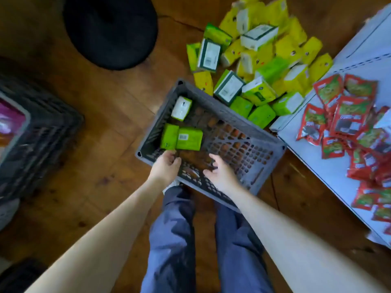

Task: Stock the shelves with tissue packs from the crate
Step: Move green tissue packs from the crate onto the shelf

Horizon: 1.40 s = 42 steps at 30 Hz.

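A grey slatted crate (249, 149) stands on the wooden floor in front of my legs. Three tissue packs lie in its left part: two green ones (181, 138) side by side and a white-faced one (181, 108) behind them. My left hand (167, 166) is at the crate's near left rim, fingers curled over the edge just below the green packs. My right hand (220, 172) hovers over the crate's near wall with fingers spread and empty. A heap of yellow and green tissue packs (260, 60) lies on the floor beyond the crate.
A white shelf (342, 66) at the right carries several red snack packets (349, 115). A dark crate (36, 136) with pink contents stands at the left. A black round object (110, 30) sits on the floor at the top.
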Motion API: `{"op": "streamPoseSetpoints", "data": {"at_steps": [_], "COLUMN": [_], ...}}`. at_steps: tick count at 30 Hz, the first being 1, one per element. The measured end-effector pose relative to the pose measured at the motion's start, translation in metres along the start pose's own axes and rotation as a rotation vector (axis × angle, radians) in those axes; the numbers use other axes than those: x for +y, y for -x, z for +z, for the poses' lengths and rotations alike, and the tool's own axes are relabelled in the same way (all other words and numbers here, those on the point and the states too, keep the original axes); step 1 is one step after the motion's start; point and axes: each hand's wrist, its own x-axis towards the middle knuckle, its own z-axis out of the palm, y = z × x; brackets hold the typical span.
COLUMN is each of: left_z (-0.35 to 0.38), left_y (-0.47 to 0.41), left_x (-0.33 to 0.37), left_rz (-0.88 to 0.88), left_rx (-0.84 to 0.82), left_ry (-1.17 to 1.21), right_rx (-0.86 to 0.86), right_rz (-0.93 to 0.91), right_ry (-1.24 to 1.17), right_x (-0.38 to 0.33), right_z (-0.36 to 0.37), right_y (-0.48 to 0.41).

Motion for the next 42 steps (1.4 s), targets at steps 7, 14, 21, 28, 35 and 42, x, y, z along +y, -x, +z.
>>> {"op": "streamPoseSetpoints", "data": {"at_steps": [7, 14, 21, 28, 35, 42], "left_z": [0.086, 0.138, 0.133, 0.137, 0.16, 0.154], "left_y": [-0.163, -0.237, -0.273, -0.248, -0.243, -0.244], "left_x": [-0.059, -0.065, -0.062, -0.055, -0.041, -0.036], "left_rz": [-0.124, -0.065, -0.101, -0.031, 0.049, 0.042], "left_rx": [-0.037, 0.114, 0.136, 0.166, 0.171, 0.135], "left_ry": [0.111, -0.135, -0.334, -0.415, -0.415, 0.028], "right_rx": [0.029, 0.101, 0.06, 0.154, 0.307, 0.312], "right_rz": [-0.051, -0.115, -0.021, 0.019, 0.04, 0.321], "right_ry": [0.09, -0.043, -0.162, -0.212, -0.314, -0.97], "right_x": [0.055, 0.087, 0.084, 0.105, 0.122, 0.113], "right_z": [0.03, 0.055, 0.061, 0.055, 0.051, 0.039], "right_y": [-0.17, -0.282, -0.29, -0.265, -0.246, -0.248]}}
